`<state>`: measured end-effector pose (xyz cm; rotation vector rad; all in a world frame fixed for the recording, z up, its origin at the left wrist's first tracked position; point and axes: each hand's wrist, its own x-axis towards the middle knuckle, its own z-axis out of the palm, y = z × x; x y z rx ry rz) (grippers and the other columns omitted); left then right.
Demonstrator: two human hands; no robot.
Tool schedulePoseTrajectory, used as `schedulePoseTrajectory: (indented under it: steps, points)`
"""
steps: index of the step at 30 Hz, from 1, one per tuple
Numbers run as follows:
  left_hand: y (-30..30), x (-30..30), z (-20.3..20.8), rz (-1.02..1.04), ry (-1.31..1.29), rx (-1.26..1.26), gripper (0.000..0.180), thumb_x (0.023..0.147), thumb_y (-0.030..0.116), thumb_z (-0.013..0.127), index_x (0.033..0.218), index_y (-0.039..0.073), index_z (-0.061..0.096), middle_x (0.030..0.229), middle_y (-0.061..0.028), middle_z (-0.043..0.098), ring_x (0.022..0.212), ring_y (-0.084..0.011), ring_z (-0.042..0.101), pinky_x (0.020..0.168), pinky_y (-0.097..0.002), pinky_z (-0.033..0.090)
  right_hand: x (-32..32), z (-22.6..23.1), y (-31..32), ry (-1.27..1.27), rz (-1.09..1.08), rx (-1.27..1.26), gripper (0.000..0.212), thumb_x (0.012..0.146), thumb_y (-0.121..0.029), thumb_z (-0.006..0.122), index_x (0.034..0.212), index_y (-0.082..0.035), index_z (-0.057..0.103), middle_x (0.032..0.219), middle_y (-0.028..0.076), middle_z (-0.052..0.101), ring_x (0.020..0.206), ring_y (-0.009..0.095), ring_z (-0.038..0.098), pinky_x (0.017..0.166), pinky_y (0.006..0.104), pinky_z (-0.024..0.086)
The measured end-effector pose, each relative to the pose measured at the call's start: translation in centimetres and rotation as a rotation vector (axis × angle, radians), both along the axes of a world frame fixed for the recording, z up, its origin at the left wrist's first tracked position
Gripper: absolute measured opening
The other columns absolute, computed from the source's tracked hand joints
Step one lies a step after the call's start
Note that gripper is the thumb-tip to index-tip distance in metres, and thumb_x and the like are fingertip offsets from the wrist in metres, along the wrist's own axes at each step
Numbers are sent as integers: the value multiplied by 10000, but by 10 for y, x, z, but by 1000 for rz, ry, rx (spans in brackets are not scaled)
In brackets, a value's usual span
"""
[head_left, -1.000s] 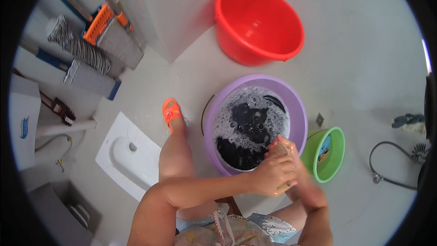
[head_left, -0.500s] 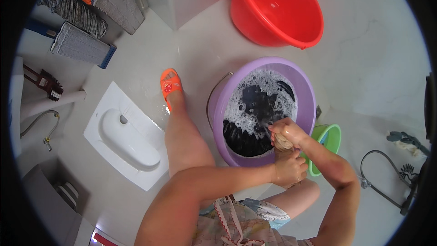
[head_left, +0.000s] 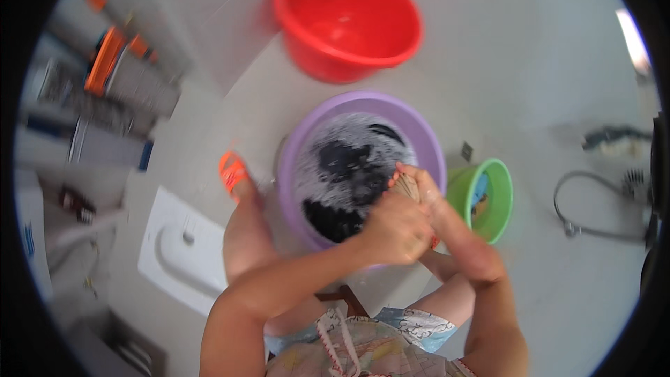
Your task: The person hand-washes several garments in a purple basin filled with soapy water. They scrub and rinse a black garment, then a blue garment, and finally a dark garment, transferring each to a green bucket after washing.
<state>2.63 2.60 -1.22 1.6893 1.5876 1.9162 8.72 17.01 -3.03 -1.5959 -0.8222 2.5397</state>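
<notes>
Over the near right side of a purple bucket (head_left: 287, 174), both of my hands are closed round a beige wet cloth (head_left: 405, 188). My left hand (head_left: 399, 229) grips its nearer end and partly covers my right hand (head_left: 421, 185), which holds it farther up. Only a short twisted stretch of the cloth shows between my fingers. Below, grey-white suds float on the bucket's water, and dark fabric (head_left: 343, 158) pokes through them in several patches.
A red basin (head_left: 349, 21) stands beyond the bucket. To the right is a green bucket (head_left: 506, 199) with something blue and brown inside. A white squat toilet (head_left: 174, 237) lies left of my leg. Mops (head_left: 112, 143) lean at the left wall; a shower hose (head_left: 558, 199) hangs at the right.
My view has shifted, so the bucket and basin appear farther left. My left hand has come up over the bucket's rim, closer to my right hand. Both still grip the beige cloth.
</notes>
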Motion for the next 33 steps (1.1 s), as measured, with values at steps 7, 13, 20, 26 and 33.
schedulePoseTrajectory:
  steps: [7, 13, 20, 26, 33]
  points:
    - [22, -4, -10, -210, -1277, -744, 329, 939, 351, 564, 1075, 52, 600, 996, -34, 623, 956, -162, 591, 814, -294, 461, 131, -8, -37, 282, -766, 115, 325, 959, -365, 490, 932, -56, 589, 943, 99, 644, 880, 255, 620, 866, 416, 496]
    - [8, 51, -35, -354, -571, -820, 428, 882, 290, 659, 1220, 49, 555, 1062, -106, 623, 982, -210, 602, 866, -325, 471, 288, 16, 28, 289, -1045, 478, 435, 974, -393, 454, 1181, -22, 546, 1158, 145, 608, 1062, 285, 602, 947, 441, 475]
    - [-9, 85, -35, -322, 147, -766, 378, 831, 264, 674, 1109, 13, 623, 1073, -178, 611, 995, -307, 603, 888, -364, 474, 340, 63, 99, -253, -812, 946, 526, 932, -390, 559, 1267, 10, 496, 1244, 166, 560, 1124, 263, 556, 975, 393, 420]
    - [-1, 20, -40, 60, 476, -633, 320, 788, 273, 685, 989, 27, 650, 991, -184, 606, 960, -347, 574, 866, -443, 455, 264, 172, 17, 703, -257, 1089, 519, 919, -342, 585, 1308, -21, 463, 1246, 185, 560, 1167, 287, 540, 1033, 458, 357]
    - [-47, -58, -56, 312, 788, -1035, 306, 796, 243, 603, 1024, 45, 658, 1016, -174, 603, 1083, -340, 536, 982, -511, 377, 113, 86, -100, 209, 465, 1360, 217, 898, -179, 590, 1045, -28, 639, 1152, 171, 619, 1114, 263, 580, 980, 436, 411]
